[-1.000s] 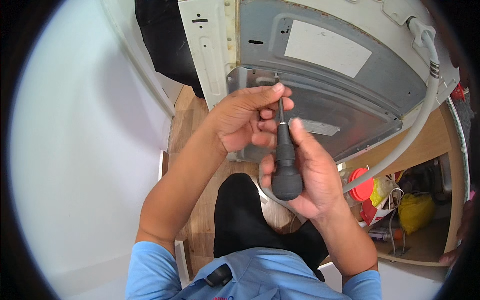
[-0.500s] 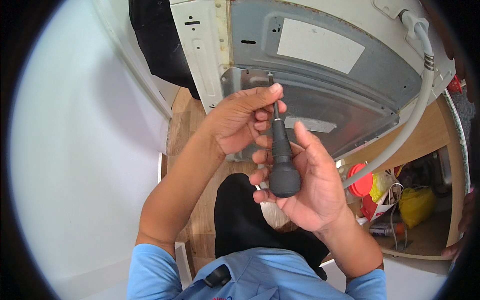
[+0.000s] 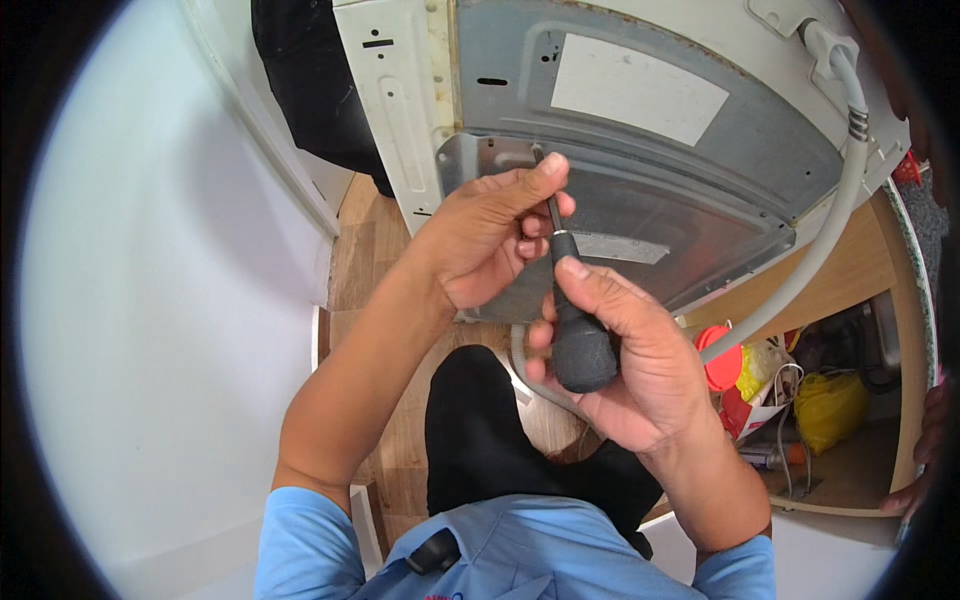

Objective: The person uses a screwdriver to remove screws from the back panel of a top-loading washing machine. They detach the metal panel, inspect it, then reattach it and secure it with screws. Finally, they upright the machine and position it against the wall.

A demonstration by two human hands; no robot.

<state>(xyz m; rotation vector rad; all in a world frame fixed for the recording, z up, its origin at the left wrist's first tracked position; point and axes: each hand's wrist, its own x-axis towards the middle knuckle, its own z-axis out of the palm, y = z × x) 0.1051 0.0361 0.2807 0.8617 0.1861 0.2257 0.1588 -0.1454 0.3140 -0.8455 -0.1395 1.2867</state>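
Shirt: light blue, at the lower edge, small black device on its front.
Legs: black trousers, over a wood-look floor.
Right hand: closed about the black handle of a screwdriver, thumb laid along its upper part, fingertips showing on the far side.
Left hand: farther up, thumb and fingers pinching the dark shaft; the two hands apart, both on the one tool.
Screwdriver: slanting up and slightly left, handle end toward the body — tip by the upper edge of a bare metal panel. Too small to tell whether it sits in a screw.
Panel: lower part of a white-framed appliance back; pale label on it. Blue-grey sheet above, larger white label.
Hose: grey, curving down the right side of the appliance.
Cabinet: wooden, open, right — red lid, yellow bag, spray can.
Left side: white wall; black cloth-like item beside the appliance.
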